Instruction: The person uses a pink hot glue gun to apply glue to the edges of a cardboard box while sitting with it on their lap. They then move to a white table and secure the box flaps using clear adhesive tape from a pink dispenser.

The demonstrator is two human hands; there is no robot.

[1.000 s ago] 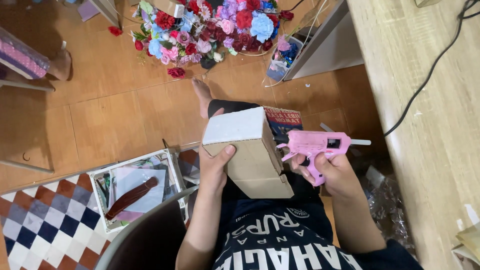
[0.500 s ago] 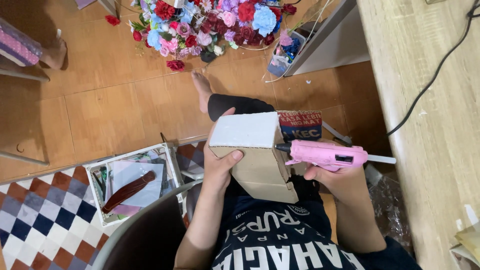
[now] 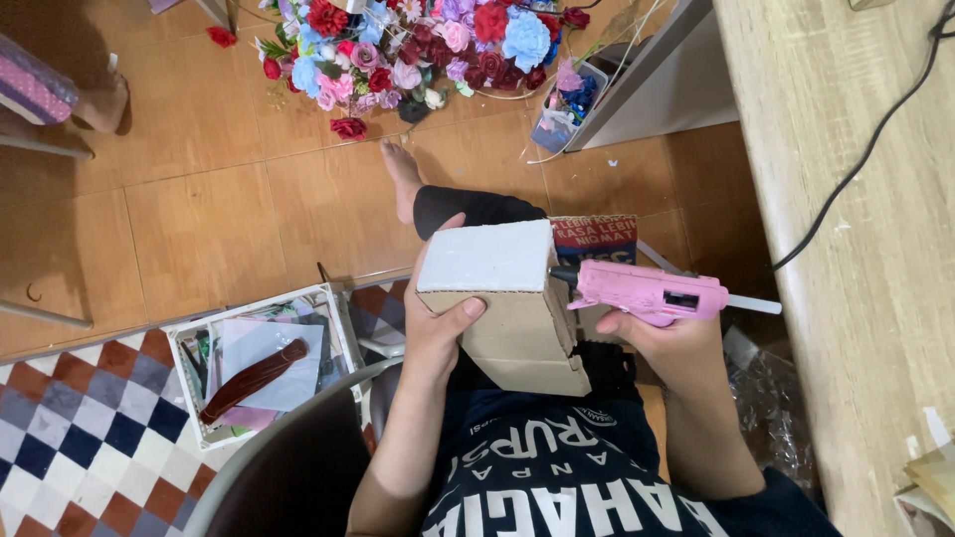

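Note:
I sit with a cardboard box [image 3: 517, 333] on my lap; a white foam block [image 3: 487, 256] fills its top. My left hand [image 3: 438, 328] grips the box's left side, thumb across the front face. A pink glue gun [image 3: 647, 291] lies level in my right hand [image 3: 662, 343], its dark nozzle touching the box's upper right edge just under the foam. A clear glue stick pokes out of the gun's back end.
A heap of artificial flowers [image 3: 418, 45] lies on the wood floor ahead of my bare foot [image 3: 403, 179]. A white tray [image 3: 261, 363] of papers and a brown strip sits at my left. A wooden tabletop [image 3: 856, 229] with a black cable runs along the right.
The glue gun swung from pointing upward to lying level, and its nozzle came against the box's right edge. The box stayed held in my left hand.

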